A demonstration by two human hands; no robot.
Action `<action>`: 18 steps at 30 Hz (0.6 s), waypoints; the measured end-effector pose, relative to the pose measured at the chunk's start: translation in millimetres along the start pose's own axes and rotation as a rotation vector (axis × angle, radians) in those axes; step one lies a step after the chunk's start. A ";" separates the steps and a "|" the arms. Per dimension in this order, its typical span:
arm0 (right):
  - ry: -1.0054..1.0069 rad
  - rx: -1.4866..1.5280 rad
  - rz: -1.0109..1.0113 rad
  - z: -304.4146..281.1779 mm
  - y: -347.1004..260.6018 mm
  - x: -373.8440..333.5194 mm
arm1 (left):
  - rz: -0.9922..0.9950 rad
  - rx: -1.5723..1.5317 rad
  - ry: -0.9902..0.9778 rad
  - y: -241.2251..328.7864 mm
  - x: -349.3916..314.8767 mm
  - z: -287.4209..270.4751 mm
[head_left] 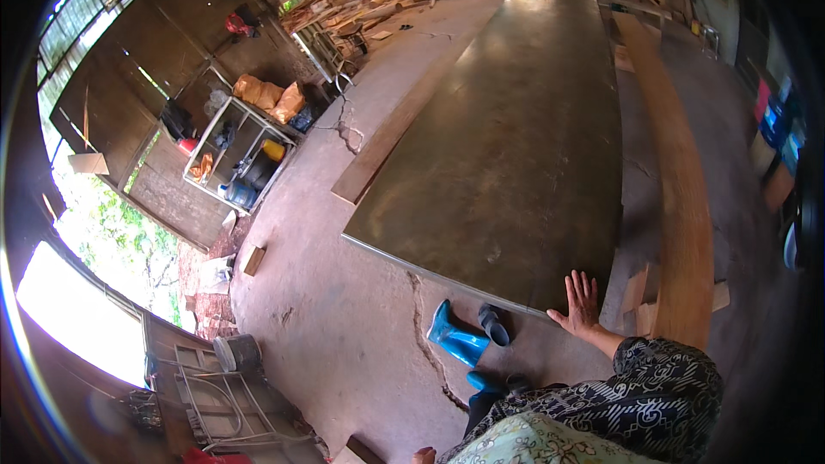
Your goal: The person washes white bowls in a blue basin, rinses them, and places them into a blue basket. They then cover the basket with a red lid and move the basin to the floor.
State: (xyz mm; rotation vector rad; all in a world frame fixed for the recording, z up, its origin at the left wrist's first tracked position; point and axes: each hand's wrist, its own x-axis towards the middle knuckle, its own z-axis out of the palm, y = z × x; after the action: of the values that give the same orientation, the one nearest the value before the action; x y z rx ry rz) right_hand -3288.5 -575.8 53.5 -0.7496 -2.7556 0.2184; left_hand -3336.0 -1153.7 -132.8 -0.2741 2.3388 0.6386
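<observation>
My right hand rests with spread fingers on the near right end of a long, dark, smooth slab, like a large tabletop. It grips nothing. The slab stretches far ahead from me, and a thin pale edge shows along its near side. Of my left hand only a small part appears at the lower edge, so its fingers cannot be made out. A patterned black-and-white sleeve covers my right arm.
A blue boot and a dark shoe are on the cracked floor before me. Right of the slab runs a long wooden plank; another board lies left. A metal shelf stands farther left. Timber pieces fill the background.
</observation>
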 end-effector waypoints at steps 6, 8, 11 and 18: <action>-0.059 -0.018 0.017 -1.1 -2.3 2.8 | 0.030 -0.055 0.024 30.3 27.7 -5.6; -0.094 -0.017 0.038 -0.9 -1.6 3.2 | 0.062 -0.082 0.029 47.3 30.5 -7.7; -0.038 -0.024 0.010 -0.8 -1.4 3.3 | 0.112 -0.121 0.026 73.7 32.3 -11.4; -0.046 -0.020 0.032 -5.7 -2.5 3.1 | 0.102 -0.226 -0.032 100.1 46.7 -15.2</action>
State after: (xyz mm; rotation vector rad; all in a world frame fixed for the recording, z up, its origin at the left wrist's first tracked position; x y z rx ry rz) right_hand -3290.5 -575.9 60.1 -0.8046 -2.7944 0.2173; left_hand -3415.2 -1076.7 -117.3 -0.2449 2.2626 0.9528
